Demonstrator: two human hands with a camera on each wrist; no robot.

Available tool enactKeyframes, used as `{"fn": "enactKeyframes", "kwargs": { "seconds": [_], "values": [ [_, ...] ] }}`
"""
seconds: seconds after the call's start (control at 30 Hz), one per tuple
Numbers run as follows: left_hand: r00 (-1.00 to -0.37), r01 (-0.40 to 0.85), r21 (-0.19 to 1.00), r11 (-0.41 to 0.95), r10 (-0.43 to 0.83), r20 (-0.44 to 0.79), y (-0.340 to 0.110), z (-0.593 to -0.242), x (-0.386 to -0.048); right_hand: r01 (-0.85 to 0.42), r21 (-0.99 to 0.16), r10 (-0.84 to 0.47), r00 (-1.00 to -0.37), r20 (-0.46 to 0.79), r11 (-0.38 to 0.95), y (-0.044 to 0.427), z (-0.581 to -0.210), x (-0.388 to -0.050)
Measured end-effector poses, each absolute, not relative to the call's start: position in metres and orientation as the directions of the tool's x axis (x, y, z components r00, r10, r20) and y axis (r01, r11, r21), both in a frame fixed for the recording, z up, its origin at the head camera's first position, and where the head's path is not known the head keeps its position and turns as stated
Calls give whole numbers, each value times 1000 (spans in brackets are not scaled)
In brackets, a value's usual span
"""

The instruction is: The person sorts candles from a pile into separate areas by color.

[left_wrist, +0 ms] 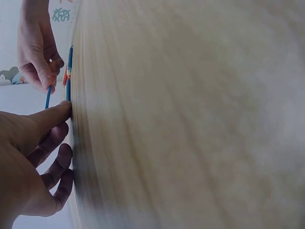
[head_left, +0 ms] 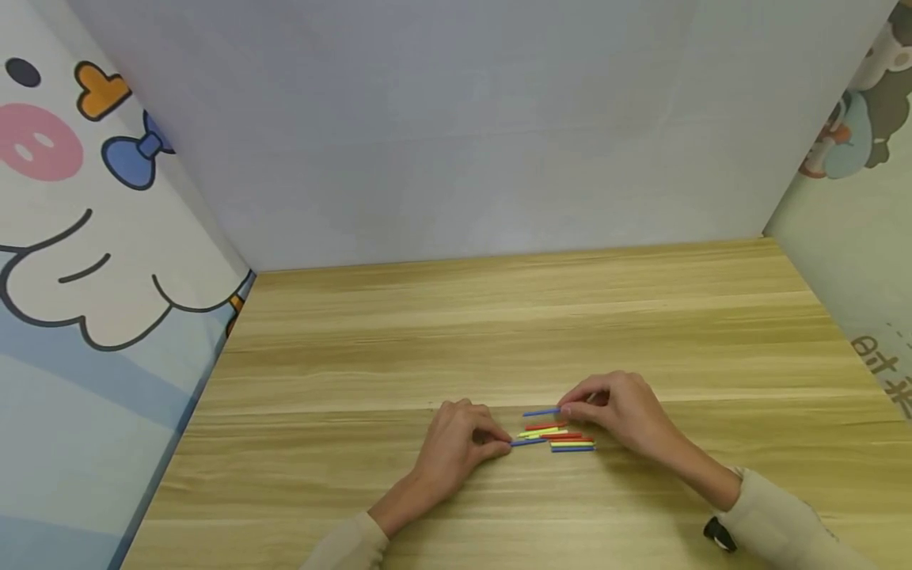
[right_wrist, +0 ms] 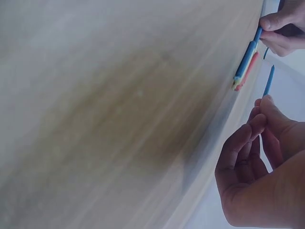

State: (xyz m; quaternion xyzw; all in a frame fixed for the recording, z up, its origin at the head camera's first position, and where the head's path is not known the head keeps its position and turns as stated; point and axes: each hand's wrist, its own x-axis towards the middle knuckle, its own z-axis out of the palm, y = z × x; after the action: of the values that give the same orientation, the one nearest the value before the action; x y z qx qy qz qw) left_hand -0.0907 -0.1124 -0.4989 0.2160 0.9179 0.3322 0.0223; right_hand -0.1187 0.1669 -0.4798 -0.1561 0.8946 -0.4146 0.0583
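Observation:
Thin red, yellow and blue sticks lie close together on the table, among them a red stick (head_left: pixel 545 427) and, at the near right of the group, a blue stick (head_left: pixel 572 449). My left hand (head_left: pixel 450 447) pinches the left end of another blue stick (head_left: pixel 530 442) at the group's near left edge. Just beyond the group, my right hand (head_left: pixel 627 412) holds a blue stick (head_left: pixel 540 412) by its right end between thumb and fingertips. In the right wrist view this held stick (right_wrist: pixel 269 80) points away from the fingertips, off the table.
The wooden table (head_left: pixel 356 340) ends at a plain pale wall (head_left: pixel 463 158). Cartoon-printed panels stand at left (head_left: pixel 142 261) and right (head_left: pixel 855 261). A small black object (head_left: pixel 720 534) shows beside the right sleeve (head_left: pixel 777 514).

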Motion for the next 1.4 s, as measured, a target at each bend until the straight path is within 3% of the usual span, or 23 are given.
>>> {"fn": "enactKeyframes", "kwargs": {
  "seconds": [1.4],
  "values": [
    [-919,331,701,631,385,87,-116,-501,-90,-179,-800,-282,-959,12,573,172,-473,-135]
  ]
}}
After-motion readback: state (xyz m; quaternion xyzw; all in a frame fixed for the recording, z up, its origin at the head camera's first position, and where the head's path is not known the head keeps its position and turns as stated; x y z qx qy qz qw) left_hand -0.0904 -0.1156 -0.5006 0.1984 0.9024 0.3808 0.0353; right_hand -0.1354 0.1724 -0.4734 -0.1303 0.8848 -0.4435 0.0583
